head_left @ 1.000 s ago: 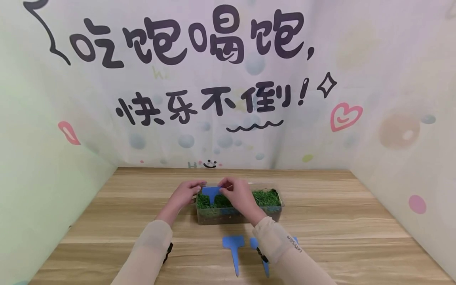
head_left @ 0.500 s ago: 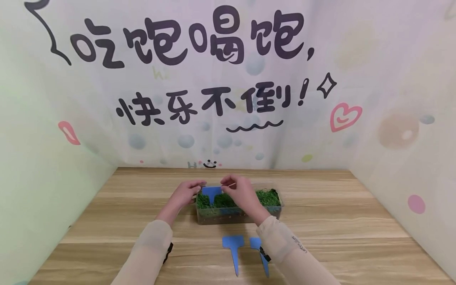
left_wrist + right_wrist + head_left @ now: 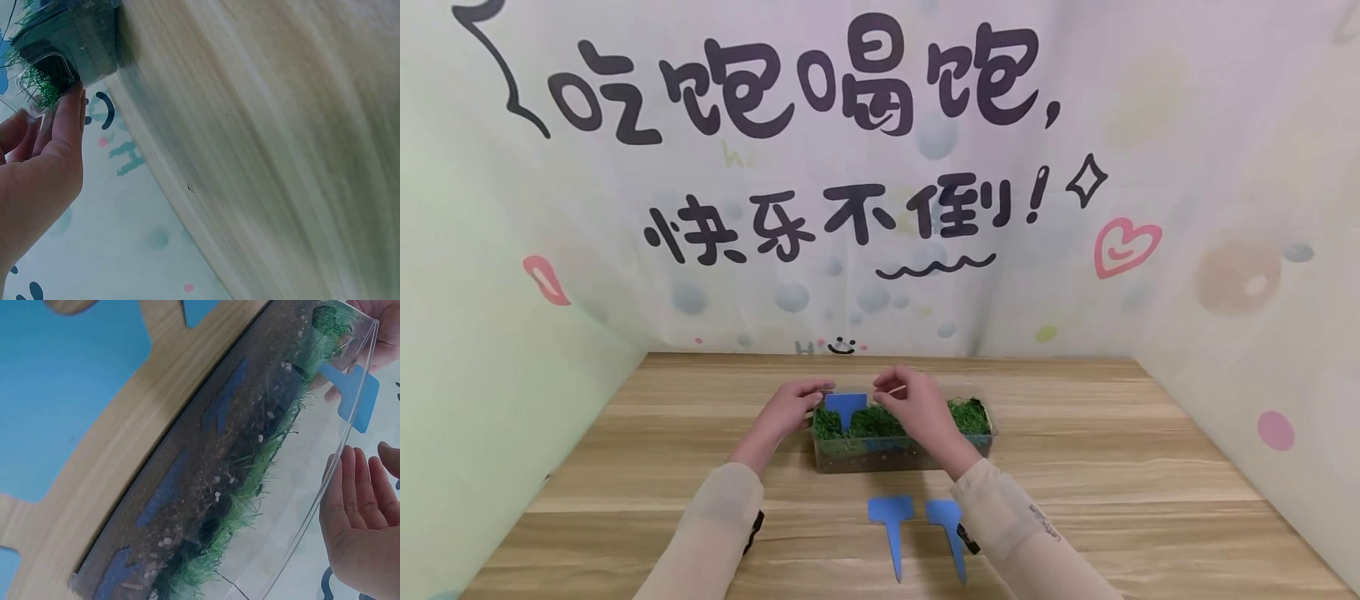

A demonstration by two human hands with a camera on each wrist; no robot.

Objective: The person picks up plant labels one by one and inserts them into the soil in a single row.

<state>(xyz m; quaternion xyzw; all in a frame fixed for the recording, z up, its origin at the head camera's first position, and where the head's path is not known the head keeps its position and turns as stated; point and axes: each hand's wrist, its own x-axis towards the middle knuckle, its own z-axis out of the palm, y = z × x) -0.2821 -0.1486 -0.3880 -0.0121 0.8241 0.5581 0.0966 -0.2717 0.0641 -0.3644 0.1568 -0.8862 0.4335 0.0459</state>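
A clear plastic planter box (image 3: 891,461) of soil and green grass (image 3: 874,421) stands on the wooden table. Upright at its left end is a blue T-shaped plant label (image 3: 846,403), its stem down in the grass. My left hand (image 3: 786,408) holds the box's left end, and in the left wrist view its fingertips lie against the end wall (image 3: 94,47). My right hand (image 3: 919,408) hovers over the middle of the box, just right of the label, fingers loosely bent with nothing between them. In the right wrist view, a gap separates it from the label.
Two more blue plant labels lie on the table in front of the box: one left (image 3: 892,533), the other (image 3: 950,533) beside my right sleeve. A printed cloth wall (image 3: 880,308) closes off the table's back and sides.
My right hand has let go of the upright label and drawn a little to the right. The label stays standing in the grass. My left hand has not moved.
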